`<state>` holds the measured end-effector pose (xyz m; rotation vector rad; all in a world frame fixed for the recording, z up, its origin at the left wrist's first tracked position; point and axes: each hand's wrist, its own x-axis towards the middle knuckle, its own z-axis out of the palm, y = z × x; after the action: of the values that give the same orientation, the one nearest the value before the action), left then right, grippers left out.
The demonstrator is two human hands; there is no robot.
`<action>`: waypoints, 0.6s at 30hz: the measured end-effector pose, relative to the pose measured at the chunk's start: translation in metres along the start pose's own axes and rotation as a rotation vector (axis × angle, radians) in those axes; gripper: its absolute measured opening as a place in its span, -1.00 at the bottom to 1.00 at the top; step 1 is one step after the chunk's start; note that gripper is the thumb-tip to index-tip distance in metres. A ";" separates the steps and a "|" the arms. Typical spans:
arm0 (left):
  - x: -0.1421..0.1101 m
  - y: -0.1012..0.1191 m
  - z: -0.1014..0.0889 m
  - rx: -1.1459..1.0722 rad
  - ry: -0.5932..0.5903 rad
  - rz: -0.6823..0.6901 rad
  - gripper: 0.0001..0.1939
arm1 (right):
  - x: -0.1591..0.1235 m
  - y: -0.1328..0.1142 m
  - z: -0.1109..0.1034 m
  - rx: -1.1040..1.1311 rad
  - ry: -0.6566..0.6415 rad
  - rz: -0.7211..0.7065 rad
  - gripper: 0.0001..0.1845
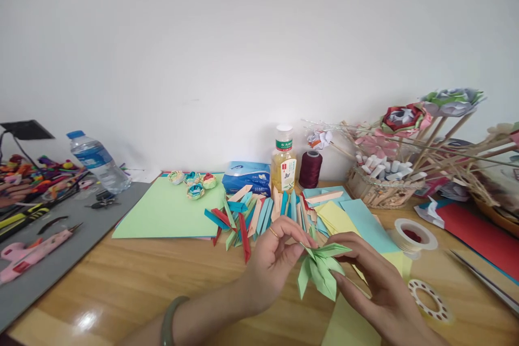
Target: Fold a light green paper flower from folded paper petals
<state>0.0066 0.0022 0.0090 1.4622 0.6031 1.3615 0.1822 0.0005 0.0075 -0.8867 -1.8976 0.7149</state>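
Between my two hands, above the front of the wooden table, is a light green folded paper flower (320, 271) with pointed petals. My left hand (279, 254) pinches its left edge between thumb and fingertips. On the other side, my right hand (371, 275) grips the petals with its thumb below and fingers above. Just behind the hands lies a heap of folded paper strips (244, 235) in red, blue, green and peach. Yellow and blue paper sheets (360, 221) spread out behind and under my right hand.
Left of the strips, several small paper rosettes (195, 190) rest on green sheets (162, 219). A tissue pack (246, 177), a drink bottle (284, 165) and a maroon thread spool (310, 168) stand behind. Rightward are a flower basket (379, 189), tape roll (414, 235) and scissors (486, 281). A pink glue gun (34, 254) lies far left.
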 end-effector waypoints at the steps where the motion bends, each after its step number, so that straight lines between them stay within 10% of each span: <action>1: 0.000 0.001 0.000 -0.001 -0.002 0.010 -0.88 | 0.000 0.000 0.000 0.024 0.006 0.019 -0.90; 18: -0.001 0.007 0.004 -0.005 0.072 -0.018 -0.92 | -0.001 0.005 0.001 0.167 -0.058 0.142 -0.87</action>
<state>0.0085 -0.0028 0.0157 1.4061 0.6570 1.4057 0.1826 0.0023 0.0028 -0.9085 -1.8076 0.9791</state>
